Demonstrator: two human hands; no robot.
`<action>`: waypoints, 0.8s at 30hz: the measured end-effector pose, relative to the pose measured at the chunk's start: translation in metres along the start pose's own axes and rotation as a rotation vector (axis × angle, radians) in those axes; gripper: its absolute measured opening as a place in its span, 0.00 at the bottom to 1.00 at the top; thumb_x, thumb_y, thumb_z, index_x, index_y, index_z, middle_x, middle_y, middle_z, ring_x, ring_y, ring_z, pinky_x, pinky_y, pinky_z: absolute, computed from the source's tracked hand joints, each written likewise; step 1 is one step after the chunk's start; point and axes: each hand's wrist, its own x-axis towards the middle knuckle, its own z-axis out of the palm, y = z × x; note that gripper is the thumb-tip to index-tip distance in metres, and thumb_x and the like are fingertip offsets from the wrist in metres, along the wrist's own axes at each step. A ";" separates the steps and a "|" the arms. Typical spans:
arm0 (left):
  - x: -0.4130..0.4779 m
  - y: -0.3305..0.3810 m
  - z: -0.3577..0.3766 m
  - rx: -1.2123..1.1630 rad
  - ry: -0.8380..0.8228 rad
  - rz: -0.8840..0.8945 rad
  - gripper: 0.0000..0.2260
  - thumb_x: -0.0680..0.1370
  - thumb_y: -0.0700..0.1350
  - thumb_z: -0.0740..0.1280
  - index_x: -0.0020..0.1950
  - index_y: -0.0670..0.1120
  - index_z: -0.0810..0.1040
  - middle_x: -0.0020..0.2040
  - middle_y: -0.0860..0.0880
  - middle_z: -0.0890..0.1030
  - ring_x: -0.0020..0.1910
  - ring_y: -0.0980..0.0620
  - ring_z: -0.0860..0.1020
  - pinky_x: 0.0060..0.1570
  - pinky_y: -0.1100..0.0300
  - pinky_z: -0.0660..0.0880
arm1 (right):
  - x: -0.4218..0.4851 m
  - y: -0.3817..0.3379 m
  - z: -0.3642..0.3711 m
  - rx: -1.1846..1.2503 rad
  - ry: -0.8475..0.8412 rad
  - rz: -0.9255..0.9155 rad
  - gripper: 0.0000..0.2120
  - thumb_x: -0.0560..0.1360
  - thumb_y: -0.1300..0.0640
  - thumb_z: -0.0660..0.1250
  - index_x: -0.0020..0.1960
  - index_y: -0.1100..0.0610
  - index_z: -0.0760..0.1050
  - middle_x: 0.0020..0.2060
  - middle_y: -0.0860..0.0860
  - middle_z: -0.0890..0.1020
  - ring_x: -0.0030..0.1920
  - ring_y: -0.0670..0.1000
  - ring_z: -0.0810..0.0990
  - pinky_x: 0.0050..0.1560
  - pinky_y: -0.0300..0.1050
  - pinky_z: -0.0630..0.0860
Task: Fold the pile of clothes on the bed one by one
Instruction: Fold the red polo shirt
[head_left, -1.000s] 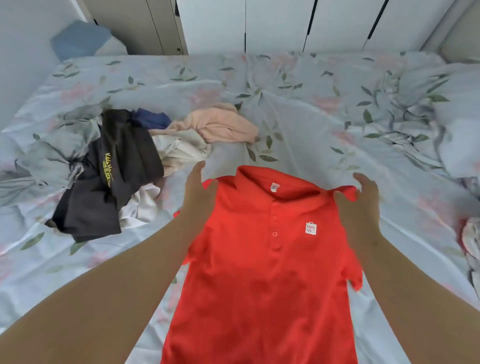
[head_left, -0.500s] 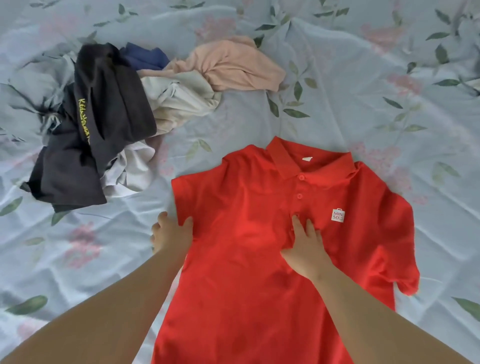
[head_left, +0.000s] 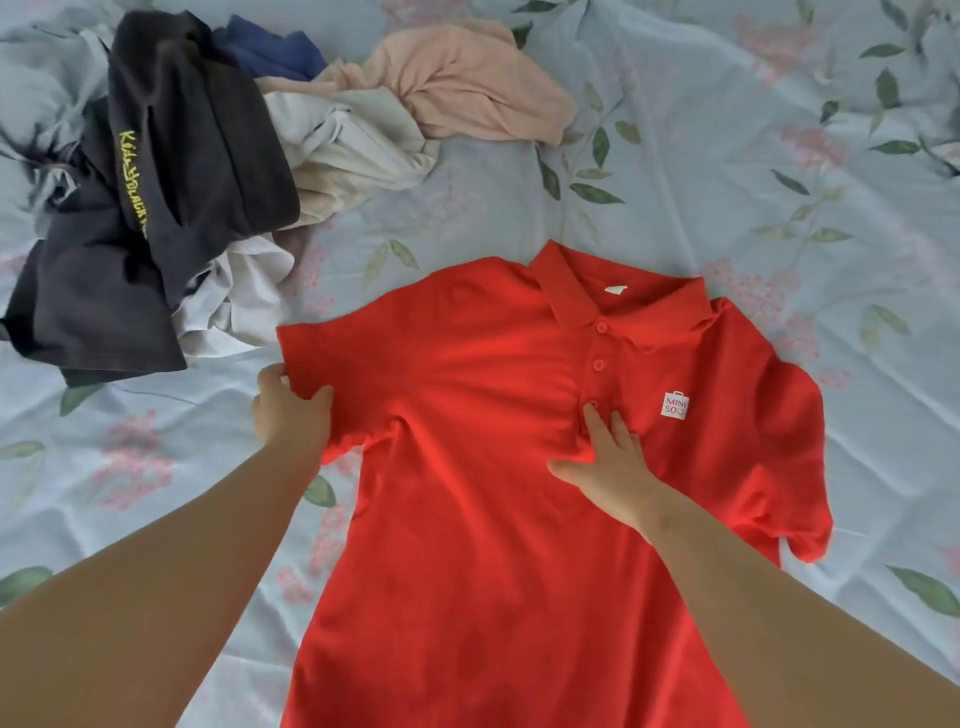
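A red polo shirt (head_left: 493, 493) lies face up and spread out on the bed, collar pointing away from me, with a small white logo on the chest. My left hand (head_left: 291, 415) pinches the edge of the shirt's left sleeve, thumb on top. My right hand (head_left: 608, 457) rests flat on the chest just below the button placket, fingers apart. The pile of unfolded clothes (head_left: 208, 171) sits at the upper left: a black garment with yellow lettering, a navy piece, cream and white pieces, and a peach garment (head_left: 467, 83).
The bed sheet (head_left: 779, 182) is pale blue with green leaves and pink flowers, wrinkled throughout. The shirt's right sleeve (head_left: 795, 467) lies bunched toward the right side.
The shirt went from held by the shoulders to lying flat. Since half a second ago my left hand has taken hold of the left sleeve edge; my right hand still presses on the chest.
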 end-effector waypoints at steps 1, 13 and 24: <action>-0.009 0.004 0.004 0.063 0.005 0.001 0.30 0.75 0.45 0.68 0.73 0.46 0.59 0.69 0.41 0.66 0.66 0.38 0.68 0.63 0.46 0.67 | -0.003 0.001 -0.003 0.057 0.004 -0.030 0.39 0.75 0.49 0.66 0.78 0.48 0.46 0.78 0.51 0.45 0.77 0.53 0.43 0.75 0.50 0.46; -0.155 0.025 0.120 0.947 -0.584 0.759 0.43 0.72 0.71 0.55 0.77 0.54 0.37 0.77 0.55 0.37 0.76 0.44 0.35 0.69 0.35 0.42 | -0.035 0.120 -0.083 0.685 0.858 0.718 0.18 0.77 0.56 0.58 0.66 0.59 0.65 0.66 0.62 0.66 0.63 0.65 0.69 0.61 0.57 0.70; -0.138 0.020 0.118 0.987 -0.587 0.825 0.49 0.69 0.70 0.64 0.77 0.54 0.36 0.77 0.56 0.37 0.76 0.45 0.37 0.71 0.37 0.47 | -0.028 0.084 -0.046 -0.120 0.730 -0.242 0.25 0.70 0.56 0.70 0.66 0.46 0.72 0.59 0.46 0.77 0.60 0.53 0.69 0.61 0.48 0.59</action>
